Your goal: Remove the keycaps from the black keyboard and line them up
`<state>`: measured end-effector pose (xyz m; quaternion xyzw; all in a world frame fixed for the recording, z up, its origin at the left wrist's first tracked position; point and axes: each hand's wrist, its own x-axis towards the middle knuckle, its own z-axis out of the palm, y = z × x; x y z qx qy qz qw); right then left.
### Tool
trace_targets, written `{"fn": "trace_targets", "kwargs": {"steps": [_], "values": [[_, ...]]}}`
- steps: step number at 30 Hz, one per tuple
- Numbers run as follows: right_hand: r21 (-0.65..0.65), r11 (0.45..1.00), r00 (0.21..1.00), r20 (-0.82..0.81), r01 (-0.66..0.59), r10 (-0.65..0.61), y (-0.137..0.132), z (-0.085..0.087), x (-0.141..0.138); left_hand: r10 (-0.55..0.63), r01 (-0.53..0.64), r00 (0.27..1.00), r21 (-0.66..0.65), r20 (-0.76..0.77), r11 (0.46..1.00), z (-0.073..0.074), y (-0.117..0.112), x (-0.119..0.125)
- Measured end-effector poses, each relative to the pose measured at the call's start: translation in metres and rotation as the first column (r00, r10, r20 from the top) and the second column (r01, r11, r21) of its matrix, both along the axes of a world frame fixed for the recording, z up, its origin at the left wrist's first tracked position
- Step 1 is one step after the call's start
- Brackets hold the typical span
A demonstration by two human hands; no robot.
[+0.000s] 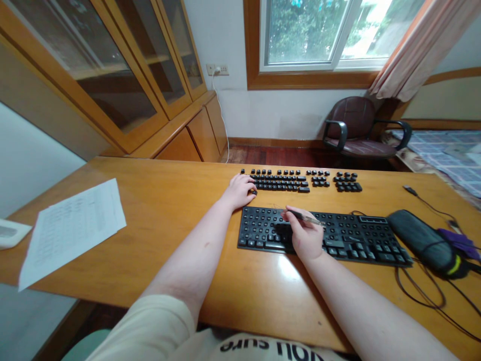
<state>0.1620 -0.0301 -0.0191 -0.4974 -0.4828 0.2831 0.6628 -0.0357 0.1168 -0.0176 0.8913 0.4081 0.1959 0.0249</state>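
My left hand (pixel 238 192) rests at the left end of the rows of loose black keycaps (pixel 280 185), fingers curled around a dark keycap (pixel 254 192) near the thumb. My right hand (pixel 306 233) is over the middle of a black keyboard (pixel 270 244), closed on a slim dark pen-like tool (pixel 300 215) with a shiny metallic end; its exact kind is unclear. On the keyboard, the upper rows look bare of caps, with small switches showing, while larger keys sit along the bottom row. My right hand and its shadow cover part of the keys.
To the right lie a dark zip case (pixel 421 240), a purple cloth (pixel 456 241) and black cables (pixel 421 303). A USB plug (pixel 410 190) lies near the far right. Printed sheets (pixel 77 220) and a white object (pixel 11 233) are at left. A chair (pixel 355 125) stands beyond the desk.
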Motion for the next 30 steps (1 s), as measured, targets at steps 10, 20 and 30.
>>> {"fn": "trace_targets", "kwargs": {"steps": [10,20,30], "values": [[0.002,1.000,1.000,-0.005,-0.004,0.004,-0.0001,0.0020,-0.0008,0.016,-0.016,1.000,0.013,0.023,1.000,0.0037,-0.0020,0.0014],[0.006,1.000,1.000,0.002,0.003,-0.003,0.0003,0.0027,-0.0008,0.075,-0.075,0.996,-0.005,0.053,0.997,0.0030,-0.0014,0.0028],[-0.007,1.000,1.000,0.002,0.003,-0.003,-0.0006,0.0029,-0.0021,0.079,-0.079,0.995,0.001,0.052,0.997,0.0033,-0.0015,0.0025]]}}
